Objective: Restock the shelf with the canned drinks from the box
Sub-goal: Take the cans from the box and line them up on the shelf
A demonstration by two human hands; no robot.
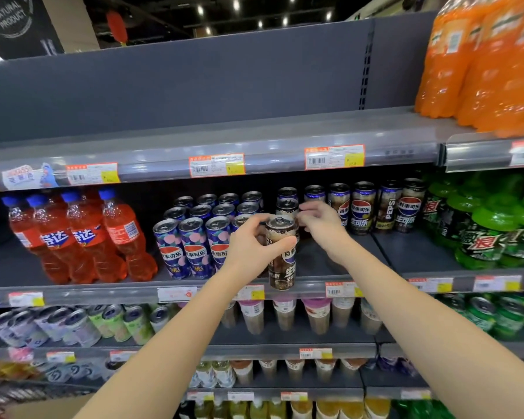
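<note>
My left hand [251, 246] grips a tall brown Pepsi can [282, 264] near its top and holds it upright at the front edge of the middle shelf [406, 276]. My right hand [321, 225] reaches deeper into the shelf, fingers curled beside a second brown can [287, 207] standing behind the held one; whether it grips anything is not visible. More brown Pepsi cans [378, 207] stand in a row at the back right. Blue peach Pepsi cans [194, 234] fill the spot to the left. The box is a brown corner [43, 408] at the bottom left.
Red Fanta bottles [73, 237] stand at the shelf's left, green Mountain Dew bottles [490, 225] at its right. Orange bottles [484, 65] sit on the top shelf. Lower shelves hold cans and cups. Bare shelf floor shows in front of the brown cans.
</note>
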